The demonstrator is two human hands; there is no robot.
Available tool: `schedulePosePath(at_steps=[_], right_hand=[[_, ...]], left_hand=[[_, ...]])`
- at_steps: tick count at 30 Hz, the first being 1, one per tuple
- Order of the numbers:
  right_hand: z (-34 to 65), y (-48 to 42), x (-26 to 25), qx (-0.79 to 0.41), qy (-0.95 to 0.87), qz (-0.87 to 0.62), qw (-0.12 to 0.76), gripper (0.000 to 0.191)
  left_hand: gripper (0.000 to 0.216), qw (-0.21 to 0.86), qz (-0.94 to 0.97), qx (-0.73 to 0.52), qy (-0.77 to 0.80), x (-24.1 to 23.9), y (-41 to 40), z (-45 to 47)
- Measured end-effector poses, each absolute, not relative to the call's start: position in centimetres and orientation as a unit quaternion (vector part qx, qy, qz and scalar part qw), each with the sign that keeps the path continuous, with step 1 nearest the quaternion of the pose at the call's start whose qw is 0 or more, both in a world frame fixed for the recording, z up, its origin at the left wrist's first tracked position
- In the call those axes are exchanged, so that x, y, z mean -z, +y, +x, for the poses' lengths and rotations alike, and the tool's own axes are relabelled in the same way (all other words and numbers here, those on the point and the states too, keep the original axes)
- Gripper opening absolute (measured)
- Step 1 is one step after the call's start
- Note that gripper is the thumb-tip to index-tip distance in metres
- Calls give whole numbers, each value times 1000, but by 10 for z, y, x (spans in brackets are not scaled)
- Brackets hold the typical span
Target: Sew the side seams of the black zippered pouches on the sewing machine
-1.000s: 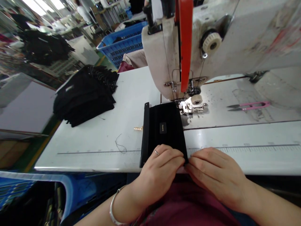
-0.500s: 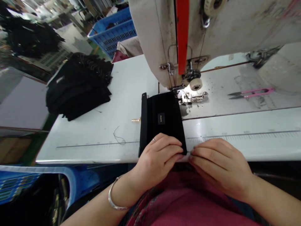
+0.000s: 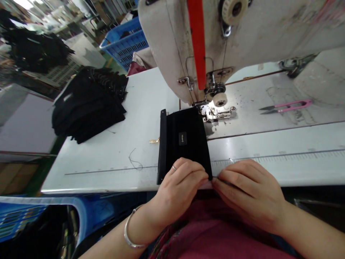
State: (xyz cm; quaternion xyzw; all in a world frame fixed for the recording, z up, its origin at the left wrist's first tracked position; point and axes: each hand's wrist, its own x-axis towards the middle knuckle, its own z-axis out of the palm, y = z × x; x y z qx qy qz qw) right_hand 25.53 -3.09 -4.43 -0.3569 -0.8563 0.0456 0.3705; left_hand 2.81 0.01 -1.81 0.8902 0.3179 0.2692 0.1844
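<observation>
A black fabric pouch [image 3: 188, 126] with a small label and a gold zipper pull [image 3: 154, 141] lies on the white sewing table, its far right corner by the presser foot [image 3: 207, 113] of the sewing machine. My left hand [image 3: 183, 187], wearing a ring and a bangle, is closed on the pouch's near right corner. My right hand [image 3: 248, 190] is pinched just right of that corner, its fingertips meeting the edge. A thin dark line runs from the corner into those fingers; what they hold is mostly hidden.
Pink-handled thread snips [image 3: 288, 106] lie right of the needle area. A stack of black fabric pieces [image 3: 86, 108] sits at the left. Blue crates stand behind the table [image 3: 126, 45] and below its left front edge [image 3: 88, 208]. A loose thread [image 3: 133, 162] rests near the printed ruler.
My right fingertips have shifted slightly left, up to the pouch corner. My left hand stays on the pouch. The camera view has tilted slightly; the pouch's far end remains at the presser foot.
</observation>
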Motion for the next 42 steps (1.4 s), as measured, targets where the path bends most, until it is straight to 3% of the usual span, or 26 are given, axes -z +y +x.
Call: schedulePosePath(at_steps=[9,19,25,32,37,42], right_hand=[[254,-30,42,-69,-849,-370,372,13],[250,-20,29,-54,-879,-343,327,26],[249,-21,31,-41,-888,-352,293,31],[249,-13,28,-33,-889,-344,301,41],[252,-1,21,-41,-891,-349,287,38],[255,15,18,-43,-901,-343,263,30]], left_hand=[[17,148,910,-247,299,18,-2,29],[22,85,955,-111,263,-13,12,23],[44,16,954,-66,292,-8,53,21],[37,49,960,-111,251,1,55,20],[27,92,964,-150,201,-5,52,17],[33,127,957,-198,172,-3,57,15]])
